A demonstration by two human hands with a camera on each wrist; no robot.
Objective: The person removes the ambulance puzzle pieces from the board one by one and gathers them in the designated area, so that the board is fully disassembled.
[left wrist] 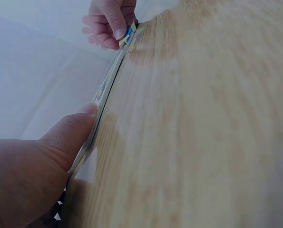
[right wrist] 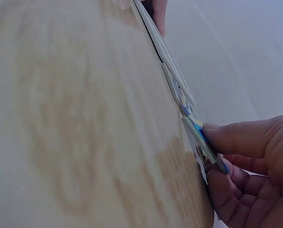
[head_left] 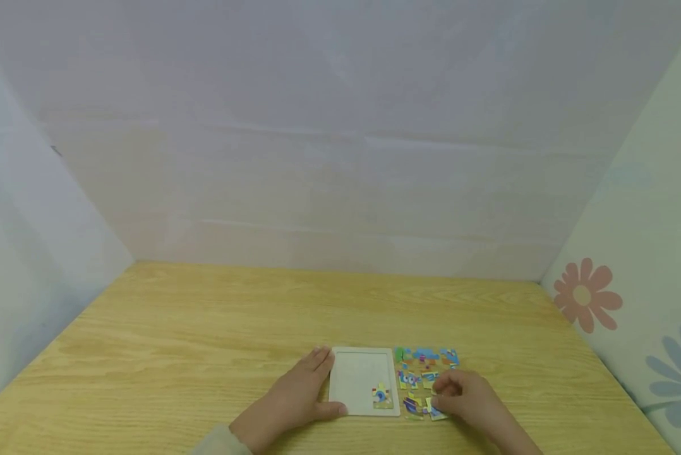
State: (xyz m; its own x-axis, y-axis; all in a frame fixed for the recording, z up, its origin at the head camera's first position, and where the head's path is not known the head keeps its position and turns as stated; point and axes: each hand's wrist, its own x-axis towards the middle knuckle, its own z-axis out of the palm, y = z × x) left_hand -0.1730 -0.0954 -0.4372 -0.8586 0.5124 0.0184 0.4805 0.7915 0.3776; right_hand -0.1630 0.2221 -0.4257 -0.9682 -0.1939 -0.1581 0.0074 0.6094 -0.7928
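A white puzzle tray point(head_left: 357, 373) lies on the table with one puzzle piece point(head_left: 381, 397) in its lower right corner. My left hand point(head_left: 297, 392) rests along the tray's left side, fingers reaching to the upper corner and straight thumb on the lower left. In the left wrist view that thumb point(left wrist: 67, 135) lies on the tray's edge. To the right of the tray, my right hand point(head_left: 468, 401) pinches a puzzle piece point(head_left: 436, 411) at the front of the loose ones. The right wrist view shows this piece point(right wrist: 198, 135) tilted, thumb on its face and fingers at its edge.
Several loose puzzle pieces point(head_left: 426, 355) with colourful printing lie close together beside the tray's right side. The wood-grain table point(head_left: 204, 328) extends around them, bounded by a pale back wall point(head_left: 340, 189) and side walls, the right one point(head_left: 647, 253) printed with flowers.
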